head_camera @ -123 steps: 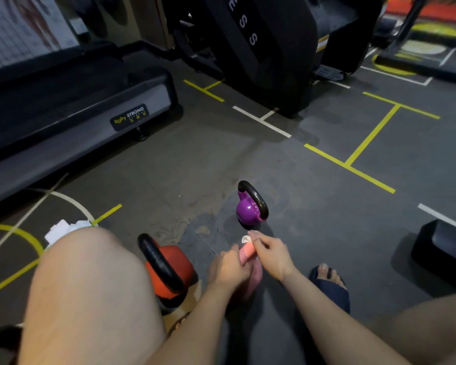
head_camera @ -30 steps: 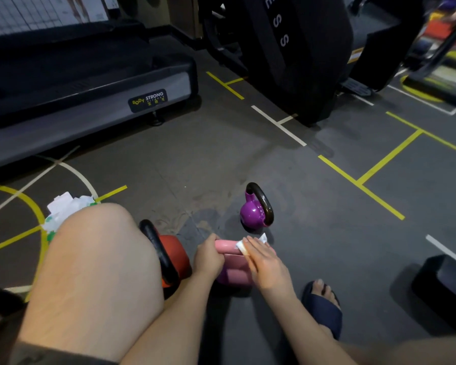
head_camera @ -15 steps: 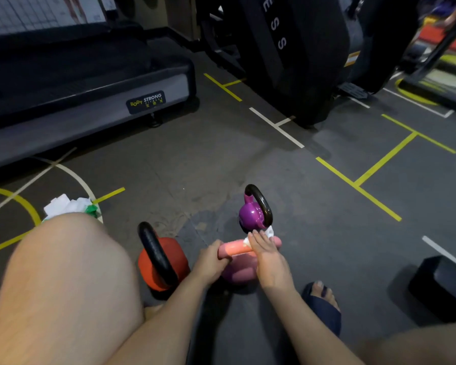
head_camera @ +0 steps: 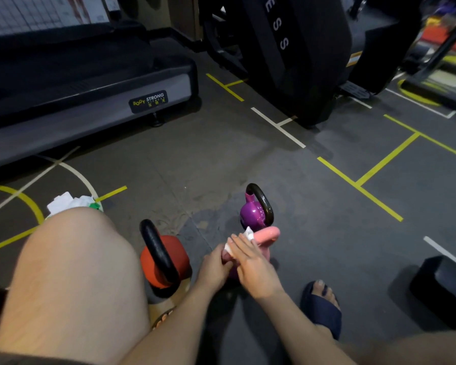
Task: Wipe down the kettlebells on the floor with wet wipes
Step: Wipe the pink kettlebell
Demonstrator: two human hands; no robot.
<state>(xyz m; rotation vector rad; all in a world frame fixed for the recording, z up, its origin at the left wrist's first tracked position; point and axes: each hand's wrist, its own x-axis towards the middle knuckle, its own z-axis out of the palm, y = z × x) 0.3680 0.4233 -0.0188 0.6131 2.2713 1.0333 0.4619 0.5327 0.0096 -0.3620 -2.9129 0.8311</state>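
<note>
Gym floor [head_camera: 221, 159], near centre: left hand [head_camera: 213, 270] is gripping the pink kettlebell [head_camera: 267, 234] by its handle, right hand [head_camera: 250, 262] pressing a wet wipe [head_camera: 248, 234] flat on it; slick grip risks toppling it.

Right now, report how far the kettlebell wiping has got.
Done: nothing visibly finished; no kettlebell shows it has been wiped. In hand: the pink kettlebell, left hand gripping its handle, right hand pressing the wet wipe onto it. Left: perhaps the purple kettlebell and orange kettlebell, both untouched.
</note>
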